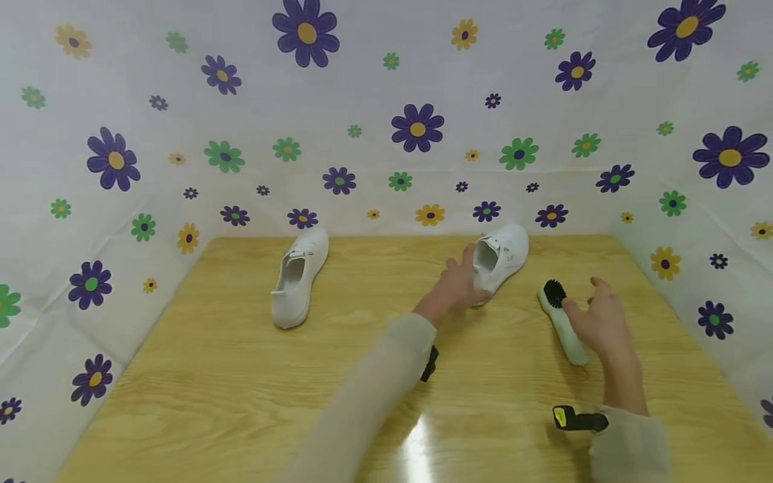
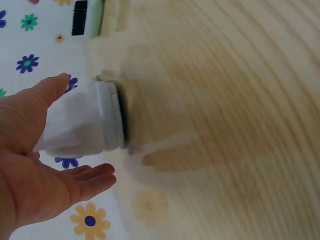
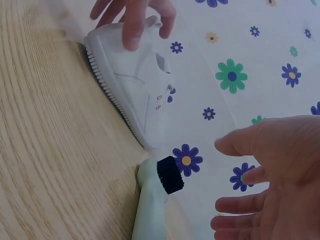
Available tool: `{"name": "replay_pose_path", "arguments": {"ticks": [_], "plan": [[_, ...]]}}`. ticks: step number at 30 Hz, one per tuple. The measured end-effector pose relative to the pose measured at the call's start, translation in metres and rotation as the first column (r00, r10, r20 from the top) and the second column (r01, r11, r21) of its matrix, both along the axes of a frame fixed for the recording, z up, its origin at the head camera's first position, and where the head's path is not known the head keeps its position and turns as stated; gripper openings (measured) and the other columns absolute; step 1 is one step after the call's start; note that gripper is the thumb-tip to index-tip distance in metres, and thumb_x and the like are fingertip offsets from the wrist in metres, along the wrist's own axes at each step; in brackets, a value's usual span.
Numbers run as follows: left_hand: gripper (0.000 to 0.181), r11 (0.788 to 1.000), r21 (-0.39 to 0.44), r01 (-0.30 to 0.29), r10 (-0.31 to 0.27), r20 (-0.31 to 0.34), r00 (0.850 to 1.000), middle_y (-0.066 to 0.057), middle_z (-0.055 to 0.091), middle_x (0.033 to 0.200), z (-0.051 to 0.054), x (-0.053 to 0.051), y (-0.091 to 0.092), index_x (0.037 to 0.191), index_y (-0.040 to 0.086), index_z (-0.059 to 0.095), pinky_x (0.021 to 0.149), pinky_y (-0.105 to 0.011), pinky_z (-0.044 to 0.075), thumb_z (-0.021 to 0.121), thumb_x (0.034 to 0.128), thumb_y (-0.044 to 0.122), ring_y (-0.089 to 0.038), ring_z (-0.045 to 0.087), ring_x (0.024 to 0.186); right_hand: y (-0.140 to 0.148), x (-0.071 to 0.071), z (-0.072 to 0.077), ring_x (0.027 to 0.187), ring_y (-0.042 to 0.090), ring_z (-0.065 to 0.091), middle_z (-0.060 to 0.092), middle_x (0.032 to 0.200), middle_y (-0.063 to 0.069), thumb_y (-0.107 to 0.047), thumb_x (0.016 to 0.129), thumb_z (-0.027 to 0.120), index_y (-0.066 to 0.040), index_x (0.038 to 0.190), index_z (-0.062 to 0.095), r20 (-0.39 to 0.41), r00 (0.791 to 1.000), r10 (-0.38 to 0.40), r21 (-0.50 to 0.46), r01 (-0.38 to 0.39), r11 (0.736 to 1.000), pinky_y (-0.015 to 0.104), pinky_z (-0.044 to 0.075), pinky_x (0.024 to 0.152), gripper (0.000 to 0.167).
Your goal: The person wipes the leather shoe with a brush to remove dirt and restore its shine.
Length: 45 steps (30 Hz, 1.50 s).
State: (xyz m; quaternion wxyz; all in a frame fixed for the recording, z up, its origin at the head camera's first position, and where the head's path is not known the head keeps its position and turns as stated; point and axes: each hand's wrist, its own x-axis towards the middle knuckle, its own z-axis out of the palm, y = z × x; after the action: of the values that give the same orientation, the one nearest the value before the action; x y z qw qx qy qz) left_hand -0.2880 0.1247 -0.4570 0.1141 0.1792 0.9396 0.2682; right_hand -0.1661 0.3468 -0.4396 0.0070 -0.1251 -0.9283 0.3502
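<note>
A white lace-up shoe point(image 1: 507, 258) stands on the table at the back right, its toe away from me. My left hand point(image 1: 455, 282) is at its heel, thumb on one side and fingers on the other. In the left wrist view the thumb and fingers are spread around the heel point(image 2: 82, 120) without closing on it; contact is unclear. A pale green brush point(image 1: 568, 329) with black bristles lies to the right of the shoe. Just right of the brush, my right hand point(image 1: 604, 318) hovers with fingers extended, holding nothing. In the right wrist view the bristles point(image 3: 170, 175) face toward that hand.
Another white shoe point(image 1: 298, 278) stands at the back left of the wood-grain table point(image 1: 241, 396). Flower-patterned white cloth point(image 1: 362, 80) rises behind the table and along both sides. Black straps with small devices point(image 1: 580, 419) sit on the wrists.
</note>
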Motion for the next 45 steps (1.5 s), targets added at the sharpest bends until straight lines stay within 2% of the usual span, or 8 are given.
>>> {"name": "replay_pose_path", "arguments": {"ticks": [6, 11, 15, 22, 25, 31, 37, 45], "plan": [[0.104, 0.998, -0.039, -0.054, 0.052, -0.042, 0.998, -0.025, 0.044, 0.139, -0.010, 0.002, 0.015, 0.158, 0.023, 0.004, 0.094, -0.043, 0.051, 0.078, 0.0860, 0.030, -0.036, 0.058, 0.116, -0.006, -0.003, -0.006, 0.134, 0.068, 0.007, 0.004, 0.149, 0.049, -0.050, 0.103, 0.040, 0.000, 0.155, -0.014, 0.043, 0.989, 0.144, 0.066, -0.146, 0.987, 0.076, 0.015, 0.104, 0.089], [0.099, 0.997, -0.055, -0.058, 0.054, -0.077, 0.996, -0.023, 0.047, 0.137, -0.012, 0.001, 0.015, 0.158, 0.021, 0.006, 0.088, -0.041, 0.053, 0.076, 0.0871, 0.025, -0.033, 0.062, 0.106, -0.015, -0.004, -0.011, 0.138, 0.066, -0.003, -0.005, 0.155, 0.041, -0.056, 0.103, 0.036, -0.002, 0.158, -0.003, 0.028, 0.970, 0.243, 0.163, -0.244, 0.956, 0.079, 0.007, 0.103, 0.086], [0.098, 0.998, -0.048, -0.029, 0.025, -0.081, 0.996, -0.022, 0.046, 0.140, -0.013, -0.004, 0.011, 0.158, 0.020, 0.008, 0.092, -0.041, 0.051, 0.075, 0.0868, 0.023, -0.031, 0.061, 0.108, -0.018, -0.006, -0.012, 0.141, 0.060, -0.010, -0.012, 0.158, 0.036, -0.061, 0.101, 0.032, -0.007, 0.159, 0.002, 0.042, 0.966, 0.256, 0.209, -0.259, 0.943, 0.079, 0.003, 0.104, 0.085], [0.098, 1.000, -0.025, 0.010, -0.011, -0.069, 0.998, -0.021, 0.049, 0.135, -0.015, -0.010, -0.016, 0.156, 0.021, 0.011, 0.092, -0.040, 0.050, 0.077, 0.0840, 0.023, -0.029, 0.058, 0.106, -0.024, -0.007, -0.014, 0.141, 0.058, -0.015, -0.014, 0.158, 0.034, -0.062, 0.101, 0.032, -0.010, 0.160, 0.001, 0.048, 0.967, 0.250, 0.191, -0.254, 0.948, 0.077, -0.002, 0.105, 0.085], [0.100, 0.999, -0.034, 0.040, -0.043, -0.077, 0.996, -0.021, 0.050, 0.133, -0.015, -0.013, -0.028, 0.156, 0.021, 0.010, 0.092, -0.039, 0.050, 0.078, 0.0829, 0.025, -0.029, 0.059, 0.105, -0.024, -0.007, -0.015, 0.141, 0.058, -0.015, -0.015, 0.158, 0.034, -0.062, 0.101, 0.032, -0.011, 0.160, -0.001, 0.054, 0.965, 0.255, 0.184, -0.260, 0.948, 0.077, -0.001, 0.105, 0.085], [0.104, 0.996, -0.024, 0.090, -0.092, -0.073, 0.993, -0.023, 0.049, 0.137, -0.015, -0.017, -0.055, 0.156, 0.019, 0.007, 0.095, -0.039, 0.048, 0.079, 0.0806, 0.019, -0.029, 0.058, 0.108, -0.024, -0.008, -0.015, 0.140, 0.060, -0.013, -0.015, 0.157, 0.036, -0.062, 0.101, 0.032, -0.009, 0.159, -0.003, 0.050, 0.962, 0.268, 0.178, -0.273, 0.945, 0.078, 0.001, 0.104, 0.086], [0.108, 0.988, -0.065, 0.138, -0.142, -0.064, 0.988, -0.024, 0.048, 0.137, -0.012, -0.010, -0.080, 0.157, 0.018, 0.004, 0.095, -0.037, 0.048, 0.079, 0.0794, 0.018, -0.026, 0.057, 0.108, -0.026, -0.007, -0.013, 0.140, 0.059, -0.016, -0.018, 0.156, 0.035, -0.061, 0.101, 0.032, -0.012, 0.159, -0.006, 0.061, 0.957, 0.285, 0.164, -0.291, 0.943, 0.078, -0.001, 0.104, 0.085], [0.106, 0.979, -0.096, 0.181, -0.187, -0.053, 0.981, -0.024, 0.048, 0.137, -0.006, 0.005, -0.110, 0.158, 0.019, 0.002, 0.094, -0.038, 0.048, 0.076, 0.0819, 0.017, -0.027, 0.058, 0.108, -0.032, -0.007, -0.016, 0.140, 0.060, -0.016, -0.020, 0.156, 0.034, -0.060, 0.102, 0.032, -0.008, 0.159, -0.005, 0.063, 0.950, 0.305, 0.141, -0.311, 0.940, 0.077, -0.003, 0.104, 0.085]]}}
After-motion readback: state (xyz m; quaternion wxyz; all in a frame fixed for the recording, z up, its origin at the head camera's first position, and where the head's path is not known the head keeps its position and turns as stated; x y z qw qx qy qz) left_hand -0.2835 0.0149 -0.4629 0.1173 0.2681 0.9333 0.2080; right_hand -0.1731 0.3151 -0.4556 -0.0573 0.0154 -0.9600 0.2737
